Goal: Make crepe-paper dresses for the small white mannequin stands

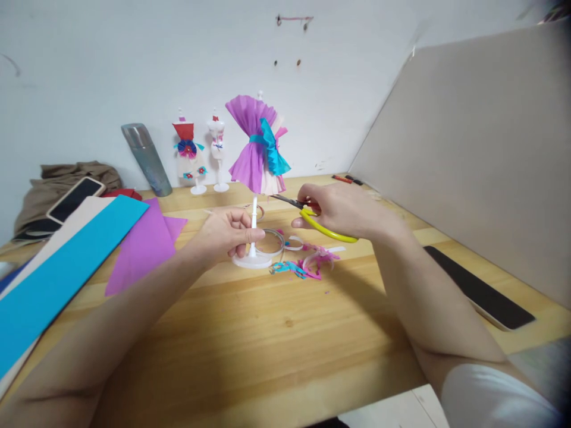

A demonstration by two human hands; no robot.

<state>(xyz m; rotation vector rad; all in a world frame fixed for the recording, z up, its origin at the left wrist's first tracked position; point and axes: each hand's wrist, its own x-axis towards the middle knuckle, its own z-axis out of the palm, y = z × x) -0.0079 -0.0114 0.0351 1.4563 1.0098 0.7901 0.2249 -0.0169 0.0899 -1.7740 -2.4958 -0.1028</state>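
A small white dress form stand rises from a round base on the table. It wears a paper dress of pleated purple and pale pink, tied with a turquoise band and fan-shaped bow. My left hand is closed round the stand's pole, just above the base. In my right hand are yellow-handled scissors, their blades pointing left at the dress's lower hem. Whether the blades touch the paper I cannot tell. Rolls of tape and blue and pink paper scraps lie beside the base.
Two more small dress forms and a leaning bottle stand along the wall. Turquoise and purple paper sheets lie left, near a phone and brown cloth. A dark flat slab lies right, beside a grey panel.
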